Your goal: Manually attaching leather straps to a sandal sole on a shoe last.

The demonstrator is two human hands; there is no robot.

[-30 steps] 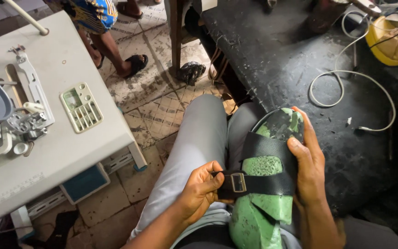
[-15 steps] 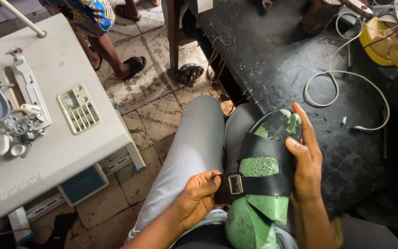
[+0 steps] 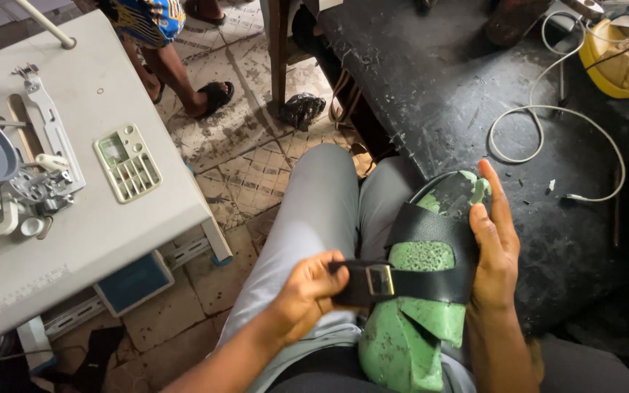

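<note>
A green shoe last [image 3: 416, 320] lies on my lap with a black sandal upper [image 3: 431, 233] stretched over it. My left hand [image 3: 307, 291] pinches the black buckle strap [image 3: 373, 282] at its free end, left of the metal buckle. My right hand [image 3: 493, 244] lies flat against the right side of the last and the upper, fingers pointing away from me toward the toe.
A grey sewing machine table [image 3: 111, 218] with the machine head [image 3: 9, 175] stands at left. A dark, scuffed workbench [image 3: 445, 94] with a white cable [image 3: 547, 124] and a yellow object [image 3: 620, 58] is ahead. Another person's legs and black sandal [image 3: 212, 94] are on the tiled floor.
My left hand has slid slightly along the strap and pulled it leftward; the right hand stays pressed against the last. The view has shifted a little.
</note>
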